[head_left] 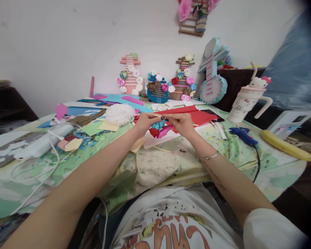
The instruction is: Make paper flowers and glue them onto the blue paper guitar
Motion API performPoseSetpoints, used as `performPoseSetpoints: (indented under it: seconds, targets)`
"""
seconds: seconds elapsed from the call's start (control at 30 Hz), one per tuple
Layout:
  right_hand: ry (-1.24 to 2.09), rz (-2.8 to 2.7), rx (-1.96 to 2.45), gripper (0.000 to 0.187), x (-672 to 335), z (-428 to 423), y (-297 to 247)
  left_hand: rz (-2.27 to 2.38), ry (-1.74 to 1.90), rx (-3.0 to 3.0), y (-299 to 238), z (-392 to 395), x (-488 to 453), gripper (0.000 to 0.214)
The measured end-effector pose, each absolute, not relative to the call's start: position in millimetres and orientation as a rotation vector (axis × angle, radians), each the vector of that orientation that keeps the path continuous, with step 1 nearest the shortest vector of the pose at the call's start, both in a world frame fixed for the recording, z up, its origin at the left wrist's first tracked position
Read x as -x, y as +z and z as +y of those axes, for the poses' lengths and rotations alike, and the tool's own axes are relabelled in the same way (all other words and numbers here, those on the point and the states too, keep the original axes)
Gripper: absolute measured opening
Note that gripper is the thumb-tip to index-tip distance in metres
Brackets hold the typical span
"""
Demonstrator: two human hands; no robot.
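Note:
My left hand (145, 122) and my right hand (180, 123) meet over the middle of the table, fingers pinched together. Between them they hold a thin wooden stick (158, 116) with small folded paper pieces (159, 131) in red, pink and blue hanging below it. A silver bracelet (208, 157) circles my right wrist. Red paper sheets (197, 116) lie just behind my hands.
A blue glue gun (242, 135) with a black cord lies to the right, near a banana (285, 146) and a white cartoon-cat cup (245, 100). A white yarn ball (120, 114) and paper scraps are at left. Several paper guitars (158, 86) lean on the wall.

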State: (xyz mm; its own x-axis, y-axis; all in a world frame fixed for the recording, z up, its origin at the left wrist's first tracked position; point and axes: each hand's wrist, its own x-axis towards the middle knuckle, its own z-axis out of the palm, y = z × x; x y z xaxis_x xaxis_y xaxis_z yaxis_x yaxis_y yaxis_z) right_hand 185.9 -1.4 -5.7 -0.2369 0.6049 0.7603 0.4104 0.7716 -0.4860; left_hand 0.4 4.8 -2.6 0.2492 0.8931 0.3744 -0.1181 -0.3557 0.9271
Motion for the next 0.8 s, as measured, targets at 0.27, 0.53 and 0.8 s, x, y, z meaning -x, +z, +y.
performPoseSetpoints:
  seconds: [0.27, 0.53, 0.8]
  targets:
    - [0.181, -1.849, 0.911, 0.022, -185.1, -8.9, -1.0, 0.721, 1.318, -1.676, -1.0, 3.5, -0.9, 0.027]
    - [0.125, -1.862, 0.994, 0.031, -186.6, -7.7, 1.2, 0.715, 1.261, -1.779, -1.2, -0.7, -2.1, 0.031]
    - [0.123, -1.825, 0.967, 0.020, -185.7, -4.7, -2.4, 0.688, 1.256, -1.693, -0.2, -1.6, -1.3, 0.028]
